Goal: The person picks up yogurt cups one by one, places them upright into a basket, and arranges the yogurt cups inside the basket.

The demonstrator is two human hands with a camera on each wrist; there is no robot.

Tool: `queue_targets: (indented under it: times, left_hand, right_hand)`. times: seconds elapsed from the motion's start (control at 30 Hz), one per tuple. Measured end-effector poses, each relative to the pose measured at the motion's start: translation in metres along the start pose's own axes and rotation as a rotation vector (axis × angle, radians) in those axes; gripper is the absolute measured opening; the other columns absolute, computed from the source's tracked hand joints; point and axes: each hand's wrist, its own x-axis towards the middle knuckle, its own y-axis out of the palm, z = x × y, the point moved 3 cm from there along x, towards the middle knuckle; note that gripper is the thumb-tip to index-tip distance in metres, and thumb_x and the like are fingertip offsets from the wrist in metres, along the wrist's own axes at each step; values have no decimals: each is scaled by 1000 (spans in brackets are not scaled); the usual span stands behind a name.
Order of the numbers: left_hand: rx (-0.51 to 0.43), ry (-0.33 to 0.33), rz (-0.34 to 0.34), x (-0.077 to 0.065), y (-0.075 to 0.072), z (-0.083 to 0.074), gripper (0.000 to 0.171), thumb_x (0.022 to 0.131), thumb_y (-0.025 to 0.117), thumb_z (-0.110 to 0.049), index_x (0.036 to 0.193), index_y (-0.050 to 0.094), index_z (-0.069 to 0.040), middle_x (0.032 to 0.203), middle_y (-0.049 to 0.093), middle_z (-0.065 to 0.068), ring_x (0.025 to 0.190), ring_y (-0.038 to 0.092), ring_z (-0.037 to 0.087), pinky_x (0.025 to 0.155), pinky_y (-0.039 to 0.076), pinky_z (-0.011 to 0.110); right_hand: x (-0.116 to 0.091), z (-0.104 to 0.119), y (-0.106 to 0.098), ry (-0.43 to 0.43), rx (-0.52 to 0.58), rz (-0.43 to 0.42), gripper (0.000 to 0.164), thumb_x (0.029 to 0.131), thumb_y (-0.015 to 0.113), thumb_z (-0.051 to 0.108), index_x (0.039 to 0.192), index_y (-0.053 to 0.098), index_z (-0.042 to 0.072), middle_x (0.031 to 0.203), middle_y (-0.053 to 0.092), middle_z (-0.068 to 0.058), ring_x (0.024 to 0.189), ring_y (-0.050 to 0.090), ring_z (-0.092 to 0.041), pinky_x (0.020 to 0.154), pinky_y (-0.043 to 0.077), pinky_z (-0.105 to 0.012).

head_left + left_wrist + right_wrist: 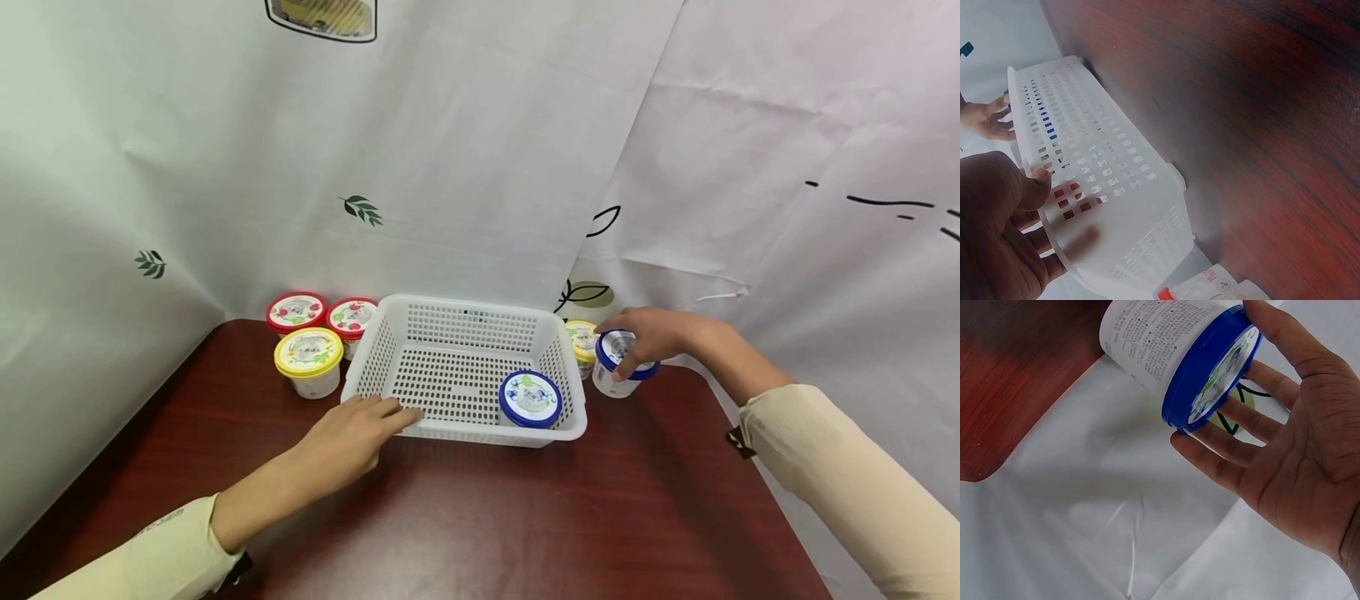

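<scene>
My left hand holds the near left rim of a white plastic basket. In the left wrist view the thumb presses the outside of the basket wall, with fingers over the rim. To the right of the basket, my right hand grips a white tub with a blue lid from above. Its thumb and fingers span the lid's edge, and the palm is apart from the lid. Another blue-lidded tub stands inside the basket, in the near right corner.
Left of the basket stand two red-lidded tubs and a yellow-lidded tub in front. One more yellow-lidded tub is between the basket and my right hand. A white printed cloth hangs behind the dark red wooden table.
</scene>
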Motion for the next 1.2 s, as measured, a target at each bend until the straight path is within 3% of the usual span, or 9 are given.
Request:
queue_targets:
  times: [0.63,0.8,1.2]
  left_hand:
    - [-12,-7,21,0,-2,0,60,81,79,9,135,78,-17,116,80,5,106,78,25,98,66,46]
    - [-14,-7,26,0,-2,-1,61,80,79,10,135,78,-16,117,80,6,107,78,26,100,66,47]
    - [-20,-16,39,1,-2,-1,61,81,78,10,136,78,-17,118,80,6,107,78,26,100,66,47]
  right_hand:
    - [-6,17,-7,-2,5,-33,93,84,97,44,163,59,11,161,57,-29,134,62,-43,112,57,-64]
    - [-7,22,-10,-46,-4,-49,94,83,98,43,162,60,9,155,61,-27,131,63,-41,113,55,-63]
    - [-9,33,-12,-36,-16,-64,91,85,97,43,163,60,13,156,60,-28,133,64,-42,111,59,-63]
